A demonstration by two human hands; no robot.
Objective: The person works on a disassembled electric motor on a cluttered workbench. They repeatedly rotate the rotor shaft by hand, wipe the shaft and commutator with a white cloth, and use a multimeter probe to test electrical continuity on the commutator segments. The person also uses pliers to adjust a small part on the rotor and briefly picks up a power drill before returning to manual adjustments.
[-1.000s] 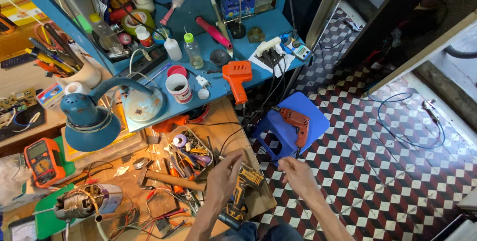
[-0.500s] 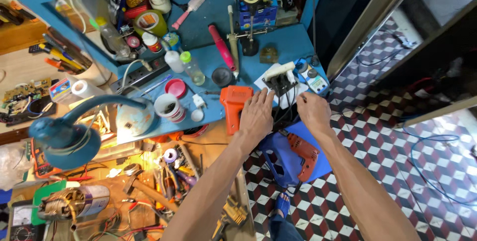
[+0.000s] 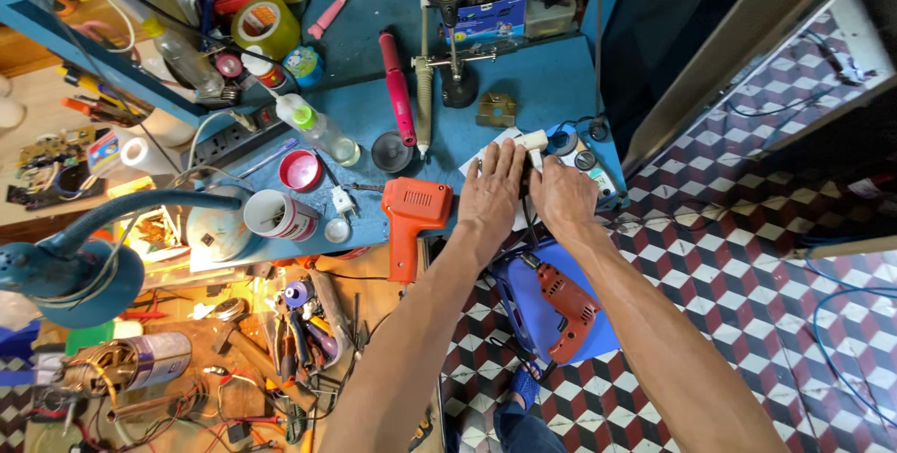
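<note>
Resting side by side at the right front corner of the blue desk [image 3: 551, 79], both hands press down on a white device with round dials [image 3: 584, 159]. The left hand [image 3: 493, 193] lies flat, fingers spread and apart, closed on nothing; the right hand [image 3: 561, 196] curls loosely over a dark cable [image 3: 523, 193] and the device, though whether that grip is clamped on anything I cannot tell. A white plug-like piece [image 3: 533, 141] pokes up between the fingertips.

Just left of the left hand lies an orange soldering gun [image 3: 414, 215] at the front edge. Further left stands a white cup [image 3: 278, 215] with small bits inside, beside a red lid [image 3: 301, 170] and a clear bottle with a green cap [image 3: 318, 131], liquid inside hard to judge.

Half a second ago the hands were only arriving above this corner; now they sit on the device, and the view has swung closer.

Below the desk edge, a blue stool [image 3: 533, 308] carries an orange drill [image 3: 565, 308] over the checkered floor [image 3: 747, 322]. A teal lamp [image 3: 65, 266] overhangs the cluttered lower bench [image 3: 215, 360].
</note>
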